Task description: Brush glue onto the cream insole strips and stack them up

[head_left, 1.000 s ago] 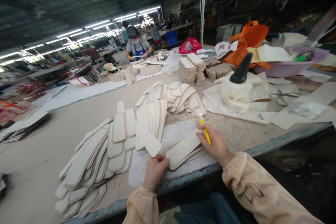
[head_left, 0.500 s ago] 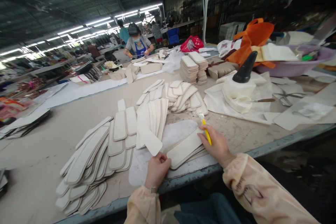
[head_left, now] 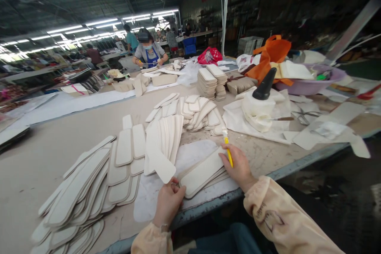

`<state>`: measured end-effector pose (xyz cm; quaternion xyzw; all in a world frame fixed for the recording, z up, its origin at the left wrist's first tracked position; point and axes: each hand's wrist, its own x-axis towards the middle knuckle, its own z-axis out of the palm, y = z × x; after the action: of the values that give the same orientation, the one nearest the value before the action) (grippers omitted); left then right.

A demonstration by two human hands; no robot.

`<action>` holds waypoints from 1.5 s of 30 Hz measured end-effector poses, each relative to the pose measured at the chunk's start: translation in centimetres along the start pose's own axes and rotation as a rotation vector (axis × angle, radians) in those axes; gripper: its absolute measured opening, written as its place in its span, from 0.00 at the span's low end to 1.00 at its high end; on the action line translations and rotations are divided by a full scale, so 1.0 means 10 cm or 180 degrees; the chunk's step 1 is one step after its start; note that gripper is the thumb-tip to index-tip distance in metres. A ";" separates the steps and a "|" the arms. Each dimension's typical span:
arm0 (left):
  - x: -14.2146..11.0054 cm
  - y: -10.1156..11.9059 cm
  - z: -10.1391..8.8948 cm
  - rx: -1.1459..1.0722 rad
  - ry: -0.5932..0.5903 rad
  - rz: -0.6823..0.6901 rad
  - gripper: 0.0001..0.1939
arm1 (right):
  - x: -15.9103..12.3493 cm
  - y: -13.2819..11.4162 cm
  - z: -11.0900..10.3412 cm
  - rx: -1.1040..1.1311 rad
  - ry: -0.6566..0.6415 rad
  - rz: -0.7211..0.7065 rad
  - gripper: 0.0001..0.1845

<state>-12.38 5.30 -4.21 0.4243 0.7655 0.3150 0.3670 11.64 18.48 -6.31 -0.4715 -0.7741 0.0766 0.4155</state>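
Note:
My left hand (head_left: 167, 202) rests near the table's front edge, fingers curled on the near end of a small stack of long cream strips (head_left: 202, 171). My right hand (head_left: 237, 164) lies on the far end of that stack and grips a yellow-handled brush (head_left: 227, 151), bristles pointing away from me. The stack sits on a pale work sheet (head_left: 193, 154). Left of my hands, more cream strips (head_left: 89, 182) lie fanned out in overlapping rows, and another fan (head_left: 163, 139) lies just beyond.
A white glue pot with a black cone top (head_left: 262, 99) stands on cloth to the right, scissors (head_left: 303, 117) beside it. Stacked strips (head_left: 212, 81), an orange bag (head_left: 269, 53) and a purple basin (head_left: 309, 83) sit farther back. A person in a blue apron (head_left: 148, 53) works across the table.
The view has shifted so everything sits a little further left. My hands keep the same hold on the stack and the brush.

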 end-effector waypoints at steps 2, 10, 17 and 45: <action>0.00 0.00 0.00 0.0004 -0.0004 0.0008 0.10 | 0.00 0.01 0.00 0.0011 0.0015 0.0036 0.10; 0.00 0.00 0.00 0.0040 0.0038 -0.0022 0.13 | 0.01 0.06 0.00 -0.0114 0.0005 0.0126 0.11; 0.00 0.00 0.00 0.0090 -0.0032 -0.0005 0.13 | 0.01 0.12 -0.01 -0.0292 -0.0091 0.0248 0.11; -0.01 0.07 0.04 0.0150 0.0157 -0.0024 0.32 | 0.00 0.18 -0.13 -0.0078 -0.0085 0.0541 0.09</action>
<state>-11.71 5.59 -3.88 0.4220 0.7832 0.3058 0.3391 13.79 19.05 -6.38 -0.5395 -0.7376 0.1084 0.3912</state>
